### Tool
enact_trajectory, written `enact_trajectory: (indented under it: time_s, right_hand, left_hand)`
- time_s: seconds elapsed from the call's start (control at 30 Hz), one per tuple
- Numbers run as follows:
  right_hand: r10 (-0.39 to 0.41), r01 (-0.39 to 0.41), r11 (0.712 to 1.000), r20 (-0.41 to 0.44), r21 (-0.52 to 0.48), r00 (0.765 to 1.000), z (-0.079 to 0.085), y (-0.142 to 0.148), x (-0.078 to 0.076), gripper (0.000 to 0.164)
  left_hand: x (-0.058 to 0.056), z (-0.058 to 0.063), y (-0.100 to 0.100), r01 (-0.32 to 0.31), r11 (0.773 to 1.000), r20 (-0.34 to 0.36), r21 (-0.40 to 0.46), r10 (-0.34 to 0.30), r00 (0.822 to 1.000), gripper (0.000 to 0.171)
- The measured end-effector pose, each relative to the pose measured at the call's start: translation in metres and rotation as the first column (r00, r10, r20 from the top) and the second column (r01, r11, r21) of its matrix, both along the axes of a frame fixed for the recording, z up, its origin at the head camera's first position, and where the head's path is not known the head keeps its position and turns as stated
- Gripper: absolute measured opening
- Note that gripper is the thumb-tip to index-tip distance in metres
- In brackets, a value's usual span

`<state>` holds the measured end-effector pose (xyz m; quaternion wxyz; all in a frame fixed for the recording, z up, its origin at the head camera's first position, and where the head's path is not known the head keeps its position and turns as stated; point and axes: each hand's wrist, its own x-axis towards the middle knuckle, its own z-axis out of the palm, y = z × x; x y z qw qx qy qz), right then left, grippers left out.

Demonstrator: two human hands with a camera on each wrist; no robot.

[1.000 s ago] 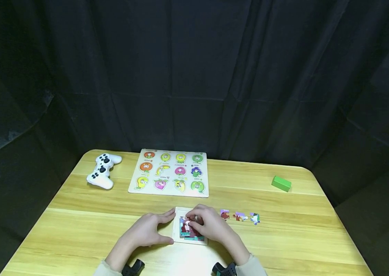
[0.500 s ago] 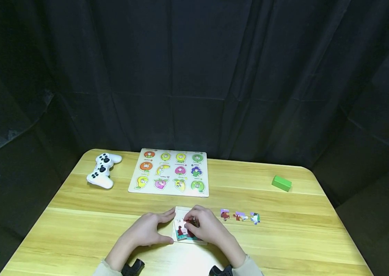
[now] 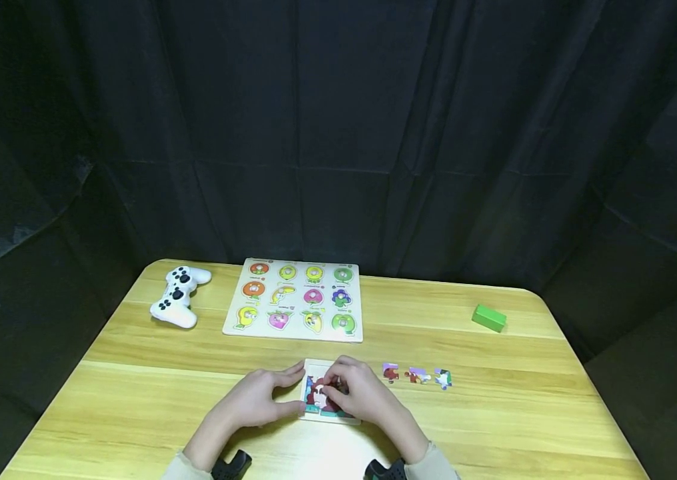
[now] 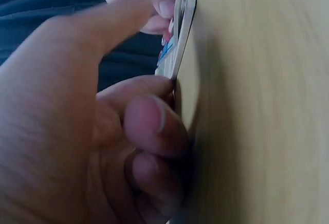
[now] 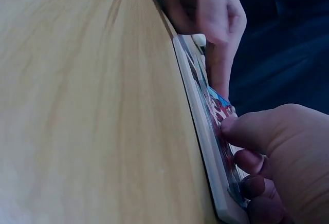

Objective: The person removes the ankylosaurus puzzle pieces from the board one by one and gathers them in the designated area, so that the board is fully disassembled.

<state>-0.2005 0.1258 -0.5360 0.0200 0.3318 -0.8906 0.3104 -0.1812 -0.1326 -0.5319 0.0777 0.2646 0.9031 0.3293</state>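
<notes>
1. Puzzle tray, head view: it lies on the wooden table between my hands, its recess holding pieces in red, blue and teal, partly covered by my right hand. With that thumb and forefinger I pinch a puzzle piece over the tray's left part. My left hand is spread, thumb and forefinger apart, both tips at the tray's left edge. Three loose pieces sit in a row to its right. Beyond the tray, the fruit board carries its fruit shapes in rows. Half a second ago the pinched piece showed pale along its top; now red and blue show there, and my left thumb has moved farther up the tray's edge.

2. Left wrist view: my left forefinger touches the tray's edge, the fingers behind it loosely bent beside the tabletop. My thumb, blurred, reaches towards the tray, where my right fingers crowd over the picture.

3. Right wrist view: my right thumb tip lies on the picture, the other fingers curled beneath it. A blue corner stands up near a left-hand finger; I cannot tell whether they touch.
</notes>
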Motion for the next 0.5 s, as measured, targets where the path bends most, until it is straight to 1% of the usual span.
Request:
enact_trajectory:
  time_s: [0.1,0.17,0.37,0.5]
  right_hand:
    - [-0.003,0.003,1.0,-0.003,0.004,1.0,0.0004,0.0,-0.0002,0.003]
    - [-0.005,0.005,1.0,-0.002,0.002,1.0,0.0004,0.0,-0.0004,0.003]
    - [-0.002,0.002,1.0,-0.013,-0.026,1.0,-0.0011,-0.0004,-0.0009,0.004]
    - [-0.022,0.022,1.0,-0.015,-0.019,1.0,-0.0027,-0.0009,-0.0018,0.006]
  left_hand:
    - [0.0002,-0.0014,0.0026,-0.023,1.0,-0.025,0.004,0.023,0.999,0.063]
    - [0.0004,-0.002,0.0043,-0.04,0.999,-0.036,-0.004,0.039,0.999,0.062]
    - [0.002,-0.0014,0.006,-0.073,0.997,-0.019,-0.009,0.072,0.997,0.061]
    - [0.0022,-0.0007,0.0069,-0.083,0.996,-0.02,-0.014,0.083,0.996,0.06]
